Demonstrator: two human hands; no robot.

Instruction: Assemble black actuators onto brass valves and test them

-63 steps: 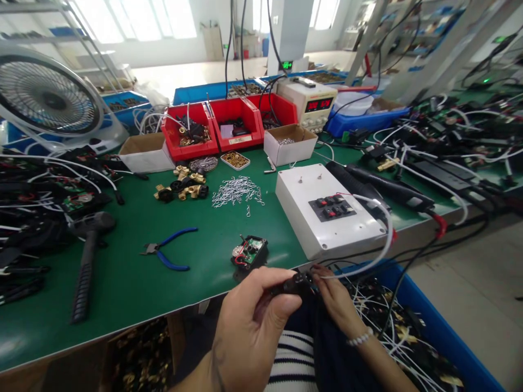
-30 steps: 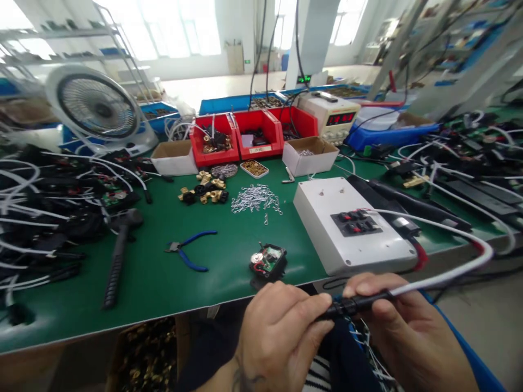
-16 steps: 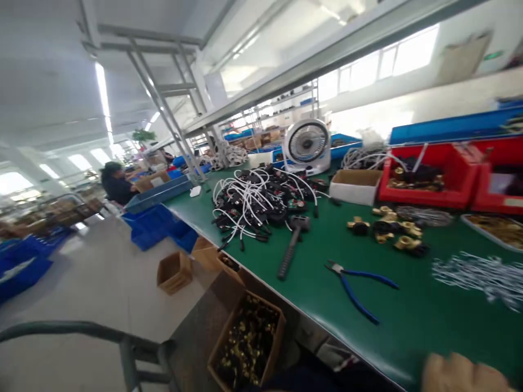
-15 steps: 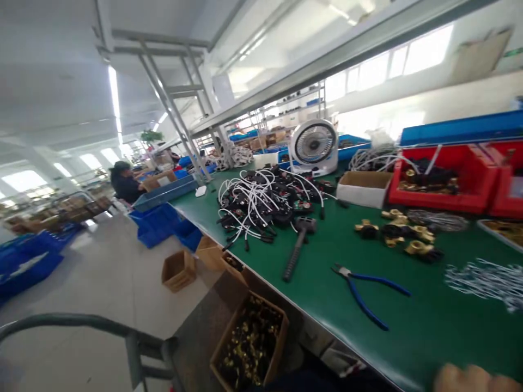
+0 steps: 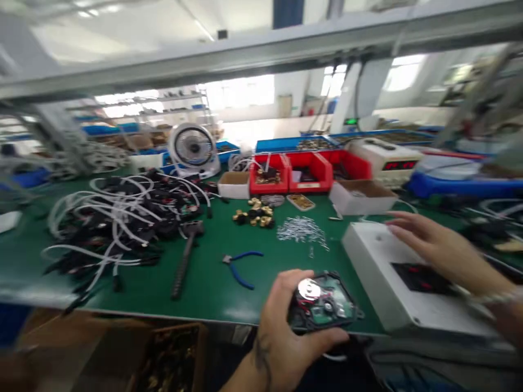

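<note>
Black open housing w/ green circuit board (image 5: 322,305) is sitting in the left hand (image 5: 286,332), fingers curling round its near side, thumb up on the left edge, silver disc facing up; it's hovering at the near edge of the green bench (image 5: 204,283). Right hand (image 5: 433,245) is stretching out flat, fingers spread & loose, gripping nothing, over the white box (image 5: 388,272) just right of the left hand; whether it's touching the lid, can't tell (blurry). Dark panel w/ red bits is showing on the box under the right wrist. Just left of the left hand: blue-handled pliers (image 5: 239,267) lying flat. Beyond it: pile of small silver clips (image 5: 302,231), brass fittings (image 5: 255,215). Further left: black ribbed handle (image 5: 186,256), then a big tangle of white cables & black parts (image 5: 118,223). Far side: red bins (image 5: 310,174), cardboard boxes, white fan (image 5: 192,148), power supply w/ red readout (image 5: 390,160).
</note>
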